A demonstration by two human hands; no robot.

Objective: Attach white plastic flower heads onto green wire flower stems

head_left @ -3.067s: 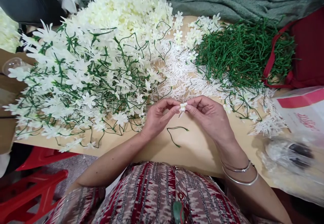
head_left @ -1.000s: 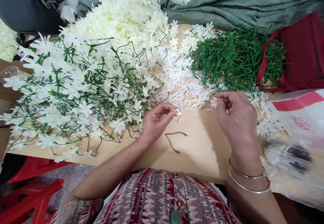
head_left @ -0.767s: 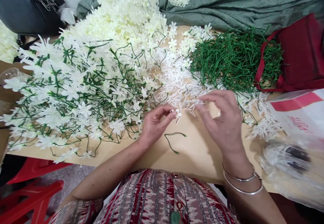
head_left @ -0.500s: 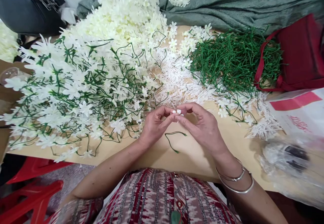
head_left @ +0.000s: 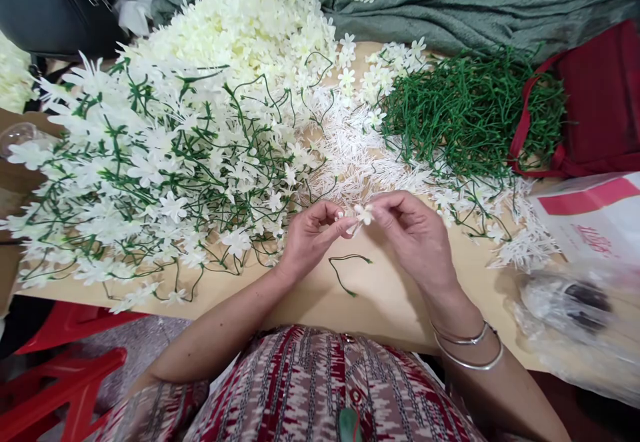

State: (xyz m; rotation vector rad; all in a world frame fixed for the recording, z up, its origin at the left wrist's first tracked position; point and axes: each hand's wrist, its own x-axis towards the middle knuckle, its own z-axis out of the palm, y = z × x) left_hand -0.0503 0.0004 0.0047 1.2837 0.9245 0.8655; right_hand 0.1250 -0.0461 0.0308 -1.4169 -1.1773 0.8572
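Note:
Between my two hands, over the near part of the table, is a small white artificial flower point(head_left: 364, 214). My right hand point(head_left: 417, 239) pinches it at its right edge between thumb and fingertips. Close by on the left, my left hand point(head_left: 313, 235) is closed in a pinch, with small white pieces point(head_left: 345, 215) showing at its fingertips; I cannot make out exactly what they are. On the table just below lies a single bent green plastic stem point(head_left: 345, 272). White thin stamens point(head_left: 355, 155) are heaped behind my hands.
A large pile of white flowers on green stems point(head_left: 175, 175) covers the left, with loose cream blossoms point(head_left: 250, 29) behind. Right are green stems point(head_left: 455, 109), a red bag point(head_left: 600, 95) and clear plastic wrapping point(head_left: 575, 322). Red stools point(head_left: 75, 382) stand below the left table edge.
My right hand has moved slightly right, away from my left hand. The white flower now shows opened out between them, where the fingertips were together before.

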